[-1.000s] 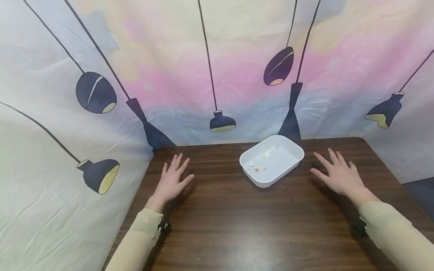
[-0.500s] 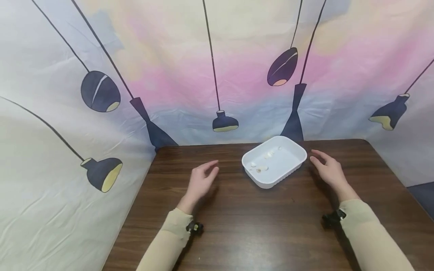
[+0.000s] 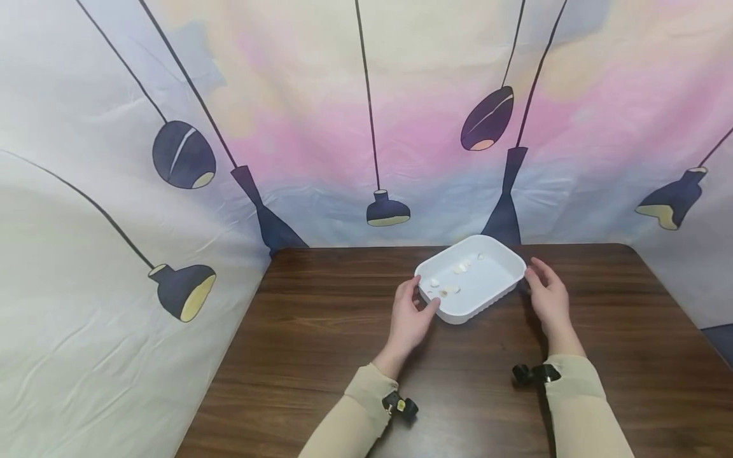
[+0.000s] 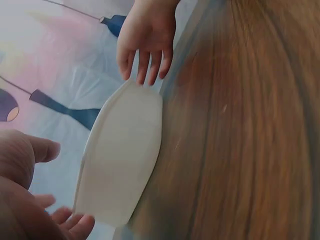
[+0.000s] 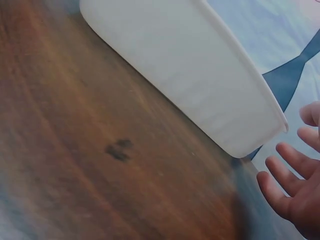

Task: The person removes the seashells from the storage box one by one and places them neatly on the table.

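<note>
A white rectangular plastic tray (image 3: 489, 280) rests on the table, turned at an angle. Several small white and cream pieces (image 3: 462, 267), flake-like and too small to name, lie along its left side. My left hand (image 3: 408, 321) is at the tray's near left corner, thumb and fingers spread to either side of it. Beside the right end, my right hand (image 3: 554, 305) has its fingertips at the rim. In the right wrist view, its loosely bent fingers (image 5: 287, 162) stand just off the tray wall (image 5: 170, 70). The left wrist view has the left thumb (image 4: 46, 150) held away from the tray.
The dark wood-grain table (image 3: 321, 356) reaches back to a hanging cloth (image 3: 321, 127) printed with pendant lamps. Black wrist devices (image 3: 401, 406) are strapped at both cuffs. A small dark mark (image 5: 119, 149) shows on the tabletop in the right wrist view.
Both hands have come inward from wide apart to the tray's two ends, the left travelling farther rightward. Their spread fingers have drawn in. The tray keeps its place on the table.
</note>
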{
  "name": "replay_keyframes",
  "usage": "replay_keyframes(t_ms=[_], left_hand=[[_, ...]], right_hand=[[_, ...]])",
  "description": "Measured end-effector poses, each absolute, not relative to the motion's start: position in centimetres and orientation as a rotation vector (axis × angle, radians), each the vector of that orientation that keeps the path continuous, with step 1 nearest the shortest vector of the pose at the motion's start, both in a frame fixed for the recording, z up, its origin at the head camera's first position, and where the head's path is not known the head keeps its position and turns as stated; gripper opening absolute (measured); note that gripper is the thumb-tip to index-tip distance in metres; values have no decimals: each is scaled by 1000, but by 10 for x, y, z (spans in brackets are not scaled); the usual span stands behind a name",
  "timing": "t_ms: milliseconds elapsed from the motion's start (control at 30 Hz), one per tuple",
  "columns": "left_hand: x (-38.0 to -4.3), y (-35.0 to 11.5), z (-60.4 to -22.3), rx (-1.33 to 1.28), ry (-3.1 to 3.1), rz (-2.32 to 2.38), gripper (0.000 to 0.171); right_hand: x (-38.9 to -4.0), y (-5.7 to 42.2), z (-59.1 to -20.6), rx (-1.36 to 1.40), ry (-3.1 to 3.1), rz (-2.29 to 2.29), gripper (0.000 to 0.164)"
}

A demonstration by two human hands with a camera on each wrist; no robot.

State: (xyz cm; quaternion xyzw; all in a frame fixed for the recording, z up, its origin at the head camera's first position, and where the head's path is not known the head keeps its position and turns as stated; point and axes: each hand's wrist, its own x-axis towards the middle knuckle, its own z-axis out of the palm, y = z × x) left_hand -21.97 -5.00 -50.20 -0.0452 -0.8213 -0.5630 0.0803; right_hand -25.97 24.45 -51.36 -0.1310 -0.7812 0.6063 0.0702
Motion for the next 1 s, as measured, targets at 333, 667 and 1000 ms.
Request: replay_keyframes(t_ms=[333,667,1000], left_hand=[[-213,-33,-514,-83,-2542,-1650,96],[-217,-34,-515,-62,-2538,-1653,96],[-227,-44,-514,-62,-2545,-1649,89]], right_hand=[[-252,240,-518,-431,-2330,1850,62],[-249,245,-513,-440,-2346,1817,61],[-246,243,-510,-335,-2461,1784,65]])
